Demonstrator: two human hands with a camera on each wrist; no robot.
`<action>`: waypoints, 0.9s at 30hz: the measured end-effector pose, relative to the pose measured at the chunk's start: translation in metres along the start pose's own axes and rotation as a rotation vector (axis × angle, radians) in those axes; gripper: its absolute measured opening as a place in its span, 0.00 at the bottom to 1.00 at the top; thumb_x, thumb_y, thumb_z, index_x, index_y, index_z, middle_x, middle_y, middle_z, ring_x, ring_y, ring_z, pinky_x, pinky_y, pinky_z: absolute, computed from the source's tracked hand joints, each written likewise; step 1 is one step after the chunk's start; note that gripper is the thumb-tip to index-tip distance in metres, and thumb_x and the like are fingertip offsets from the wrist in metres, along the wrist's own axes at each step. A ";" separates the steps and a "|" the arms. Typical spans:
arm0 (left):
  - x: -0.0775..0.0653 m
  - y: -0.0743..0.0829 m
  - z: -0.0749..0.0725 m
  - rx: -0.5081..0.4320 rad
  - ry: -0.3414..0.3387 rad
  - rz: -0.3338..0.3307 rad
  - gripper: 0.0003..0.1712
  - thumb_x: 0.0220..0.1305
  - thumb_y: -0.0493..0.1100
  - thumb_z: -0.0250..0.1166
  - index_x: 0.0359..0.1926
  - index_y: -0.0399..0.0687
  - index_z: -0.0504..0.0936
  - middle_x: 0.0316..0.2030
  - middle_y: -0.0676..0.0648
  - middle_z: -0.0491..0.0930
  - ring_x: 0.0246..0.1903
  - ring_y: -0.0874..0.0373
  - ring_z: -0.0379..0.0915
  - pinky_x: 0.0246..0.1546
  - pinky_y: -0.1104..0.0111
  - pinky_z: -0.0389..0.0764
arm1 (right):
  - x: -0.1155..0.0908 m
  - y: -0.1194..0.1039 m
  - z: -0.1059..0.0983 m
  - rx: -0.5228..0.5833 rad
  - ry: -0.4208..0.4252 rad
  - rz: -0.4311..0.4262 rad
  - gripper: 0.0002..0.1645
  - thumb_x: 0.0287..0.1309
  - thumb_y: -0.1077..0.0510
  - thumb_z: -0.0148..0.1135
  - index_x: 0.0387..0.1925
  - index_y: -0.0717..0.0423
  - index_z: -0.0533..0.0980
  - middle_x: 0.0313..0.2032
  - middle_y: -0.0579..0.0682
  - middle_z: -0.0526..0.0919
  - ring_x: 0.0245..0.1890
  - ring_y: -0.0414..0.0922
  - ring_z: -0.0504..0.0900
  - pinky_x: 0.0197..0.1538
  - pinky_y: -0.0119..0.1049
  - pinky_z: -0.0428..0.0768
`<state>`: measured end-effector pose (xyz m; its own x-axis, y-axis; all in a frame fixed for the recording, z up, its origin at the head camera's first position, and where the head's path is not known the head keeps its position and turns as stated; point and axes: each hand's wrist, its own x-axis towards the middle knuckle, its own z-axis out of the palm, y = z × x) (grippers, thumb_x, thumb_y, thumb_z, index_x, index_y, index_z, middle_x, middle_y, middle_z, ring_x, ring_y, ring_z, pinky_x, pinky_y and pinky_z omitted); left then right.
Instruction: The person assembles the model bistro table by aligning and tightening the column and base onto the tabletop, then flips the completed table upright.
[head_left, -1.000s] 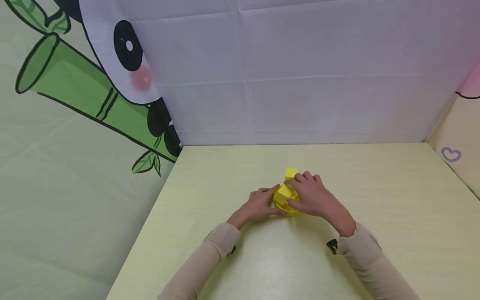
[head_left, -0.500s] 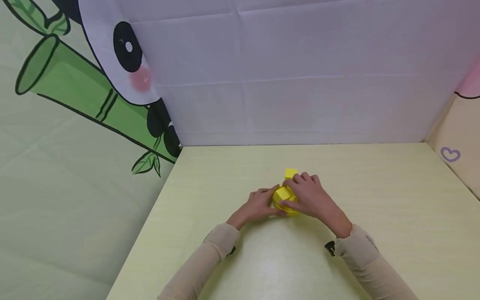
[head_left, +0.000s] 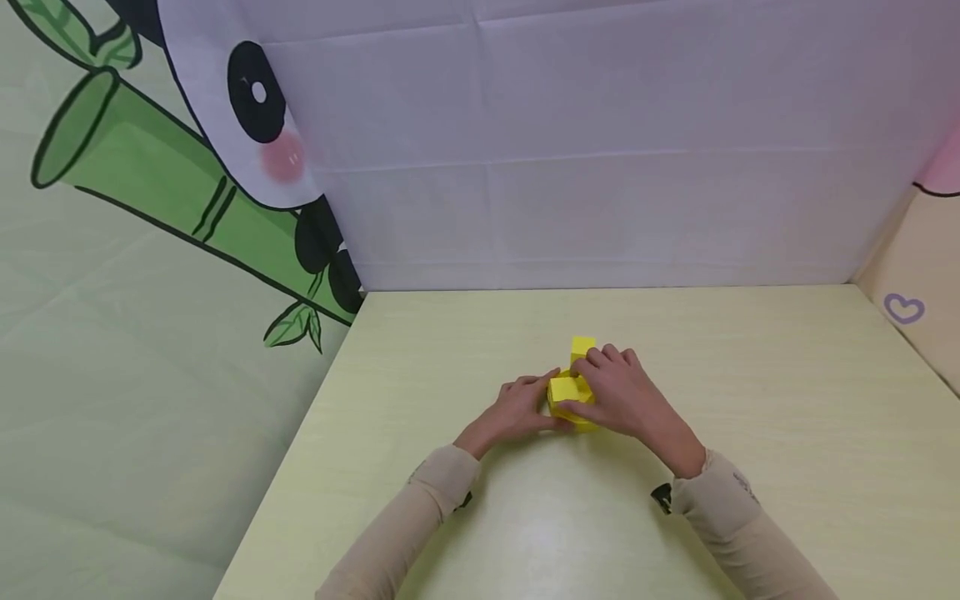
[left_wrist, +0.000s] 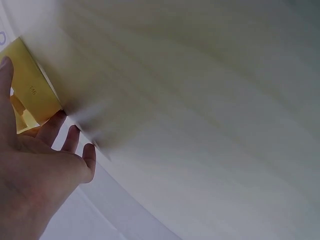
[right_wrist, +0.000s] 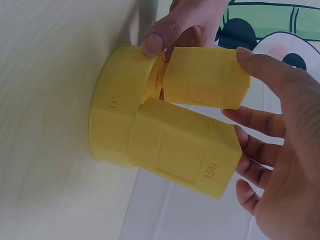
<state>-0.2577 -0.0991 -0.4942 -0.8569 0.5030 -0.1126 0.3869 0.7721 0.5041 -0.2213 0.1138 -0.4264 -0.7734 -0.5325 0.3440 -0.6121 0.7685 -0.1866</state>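
A round yellow ring-shaped base [right_wrist: 112,107], marked 145, stands on the table. My left hand [head_left: 517,408] grips its left side between thumb and fingers; in the left wrist view the yellow base [left_wrist: 34,85] sits at the left edge, beside the left hand [left_wrist: 42,177]. With thumb and index finger, my right hand [head_left: 626,387] pinches the top of a yellow angular block [right_wrist: 200,77], whose lower end is at the base's opening. A second yellow block [right_wrist: 182,147], marked 156, rises from the far side of the base, close to the right hand's other fingers [right_wrist: 260,150].
The pale wooden table [head_left: 450,333] extends around the hands. A white cloth backdrop [head_left: 585,167] hangs along its far edge, and a printed panda-and-bamboo cloth [head_left: 150,167] is on the left.
The pinched block has turned, its top now lying squarer to the camera. My right hand has shifted slightly left; the left hand and the base stay put.
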 end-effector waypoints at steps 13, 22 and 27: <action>0.000 -0.001 -0.001 -0.001 -0.012 0.000 0.56 0.63 0.68 0.69 0.83 0.56 0.54 0.73 0.52 0.70 0.74 0.49 0.57 0.73 0.50 0.53 | 0.002 -0.005 0.006 0.030 0.022 0.000 0.26 0.58 0.40 0.74 0.43 0.58 0.82 0.37 0.50 0.80 0.37 0.50 0.71 0.43 0.48 0.70; -0.001 -0.001 0.000 -0.012 -0.001 0.012 0.50 0.64 0.65 0.70 0.81 0.58 0.61 0.68 0.51 0.75 0.73 0.47 0.57 0.73 0.49 0.53 | 0.003 -0.004 0.006 0.123 -0.065 -0.066 0.27 0.61 0.53 0.66 0.63 0.52 0.80 0.43 0.52 0.76 0.41 0.51 0.68 0.42 0.47 0.67; -0.001 -0.001 -0.001 -0.008 0.009 0.034 0.49 0.64 0.65 0.70 0.79 0.56 0.64 0.66 0.52 0.78 0.73 0.47 0.59 0.72 0.49 0.54 | 0.004 -0.005 0.009 0.108 -0.036 -0.055 0.23 0.63 0.51 0.72 0.57 0.54 0.82 0.39 0.50 0.75 0.40 0.50 0.68 0.41 0.47 0.68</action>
<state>-0.2577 -0.1008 -0.4935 -0.8463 0.5254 -0.0881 0.4129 0.7514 0.5147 -0.2235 0.1048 -0.4321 -0.7426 -0.5863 0.3237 -0.6662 0.6964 -0.2668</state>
